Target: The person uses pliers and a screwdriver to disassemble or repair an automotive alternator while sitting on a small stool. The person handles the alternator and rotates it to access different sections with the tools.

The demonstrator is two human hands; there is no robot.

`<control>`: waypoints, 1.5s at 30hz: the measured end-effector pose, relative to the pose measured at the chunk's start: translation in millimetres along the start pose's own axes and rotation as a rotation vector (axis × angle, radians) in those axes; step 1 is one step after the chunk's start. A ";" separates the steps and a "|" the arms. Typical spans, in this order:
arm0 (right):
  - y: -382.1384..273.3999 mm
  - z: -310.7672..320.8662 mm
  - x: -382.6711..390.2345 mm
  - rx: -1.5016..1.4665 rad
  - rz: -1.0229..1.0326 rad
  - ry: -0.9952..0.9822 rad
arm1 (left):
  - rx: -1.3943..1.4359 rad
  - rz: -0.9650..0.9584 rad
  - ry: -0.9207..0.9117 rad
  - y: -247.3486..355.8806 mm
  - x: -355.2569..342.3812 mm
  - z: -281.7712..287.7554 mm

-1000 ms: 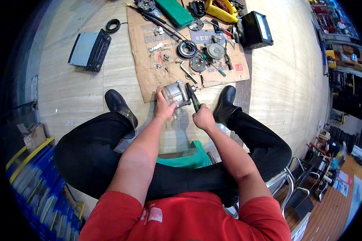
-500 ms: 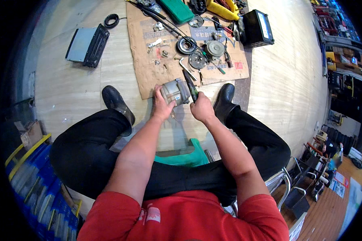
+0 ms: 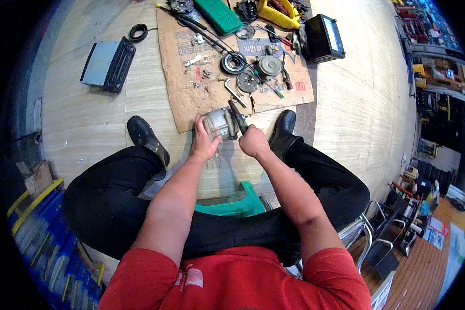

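- Shirt (image 3: 243, 281): red, short sleeves (image 3: 328, 271); 1 pale pink-and-white print (image 3: 194, 277), left of centre.
- Trousers (image 3: 106, 199): black, loose, reaching the boots.
- Boots (image 3: 145, 135): 2, black, smooth, rounded toes.
- Left hand (image 3: 205, 142), right hand (image 3: 254, 141), forearms (image 3: 178, 201): bare.

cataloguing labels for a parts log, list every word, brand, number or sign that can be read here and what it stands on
Cardboard sheet: dark rows of printed characters and a red square mark; wording not copied out here.
Car battery: side label, too small to read.
Metal cylindrical housing in the left hand: small label, too small.
Red T-shirt: pale print, unreadable.
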State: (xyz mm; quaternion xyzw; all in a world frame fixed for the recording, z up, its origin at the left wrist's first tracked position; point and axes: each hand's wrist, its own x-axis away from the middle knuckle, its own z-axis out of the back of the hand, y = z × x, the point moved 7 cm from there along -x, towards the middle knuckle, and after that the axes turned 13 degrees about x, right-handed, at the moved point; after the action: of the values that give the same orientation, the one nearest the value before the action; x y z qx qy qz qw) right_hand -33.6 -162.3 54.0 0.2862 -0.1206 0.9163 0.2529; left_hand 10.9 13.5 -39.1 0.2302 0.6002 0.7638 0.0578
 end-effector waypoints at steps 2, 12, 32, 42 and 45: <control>-10.4 11.5 10.5 -0.062 0.047 0.107 | 0.001 -0.043 0.019 -4.5 0.9 6.5; 6.4 -15.0 -0.2 0.000 0.040 0.010 | -0.008 -0.063 -0.009 -2.6 -1.6 1.6; 12.4 -22.5 -0.3 -0.046 -0.051 -0.013 | -0.036 -0.039 -0.035 0.6 -1.4 -3.3; -8.2 2.8 15.7 -0.083 0.036 0.165 | 0.010 -0.077 -0.004 -4.2 -2.4 1.8; 9.1 -26.3 -4.2 -0.011 -0.014 -0.089 | -0.008 -0.058 -0.002 -2.7 -5.0 -4.8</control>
State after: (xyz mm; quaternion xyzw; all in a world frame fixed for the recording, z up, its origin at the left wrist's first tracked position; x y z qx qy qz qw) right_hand -47.6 -162.0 29.6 0.3262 -0.1349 0.9002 0.2552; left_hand 12.8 8.2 -43.9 0.2133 0.6036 0.7639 0.0816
